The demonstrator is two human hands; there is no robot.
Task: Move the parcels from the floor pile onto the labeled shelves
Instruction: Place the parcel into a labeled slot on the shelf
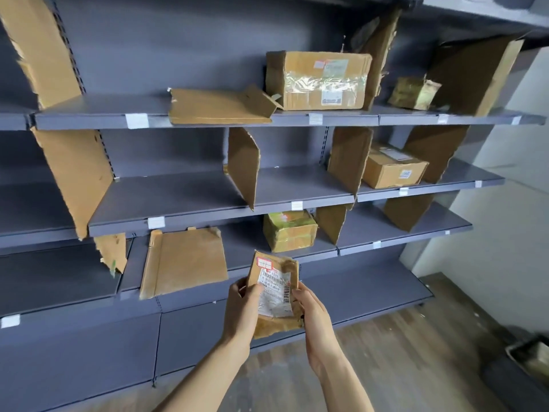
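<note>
We are standing in front of a grey metal shelf unit, looking slightly down at our own two arms. Starting at the far left, tall torn cardboard dividers split the shelves into bays, and small white labels are stuck along the front edges; we cannot read them. The left bays hold no parcels. A flat sheet of cardboard lies on the upper shelf, and another flat piece lies on the low shelf.

Low in the centre, our left hand and right hand together hold a small brown parcel upright in the air, in front of the lower shelves and touching none of them. The left thumb and fingers pinch its left edge; the right hand curls round its right edge. Its printed shipping label faces us, as if we are reading where it belongs.

Moving right, four parcels already sit on shelves: a large taped box up top, a small wrapped package beyond it, a medium box on the middle shelf, and a taped box lower down.

At the far right edge, something grey rests on the wooden floor, possibly holding more parcels; we cannot tell. By our judgement the task is partly done: four shelved, one in hand, most bays unfilled.
</note>
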